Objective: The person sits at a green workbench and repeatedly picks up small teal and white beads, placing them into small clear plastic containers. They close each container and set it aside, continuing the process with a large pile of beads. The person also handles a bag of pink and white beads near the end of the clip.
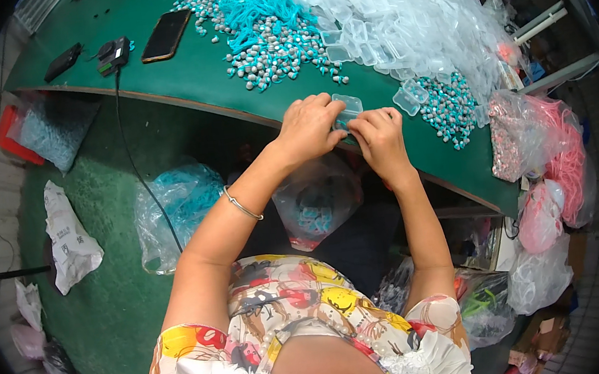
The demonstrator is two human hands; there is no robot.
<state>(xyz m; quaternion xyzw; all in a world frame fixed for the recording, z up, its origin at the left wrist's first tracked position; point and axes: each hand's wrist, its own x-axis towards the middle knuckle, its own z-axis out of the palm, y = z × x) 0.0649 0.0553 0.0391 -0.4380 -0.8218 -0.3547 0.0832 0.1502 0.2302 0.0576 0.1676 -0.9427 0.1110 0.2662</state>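
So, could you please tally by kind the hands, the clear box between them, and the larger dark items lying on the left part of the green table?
Hands: 2 (left hand, right hand)
Clear box: 1
Phone: 1
Black cabled device: 1
Slim black object, kind unclear: 1
Total: 6

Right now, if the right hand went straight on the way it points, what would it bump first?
The right hand would meet the small clear box first; its fingers seem to be touching it, though depth is hard to judge.
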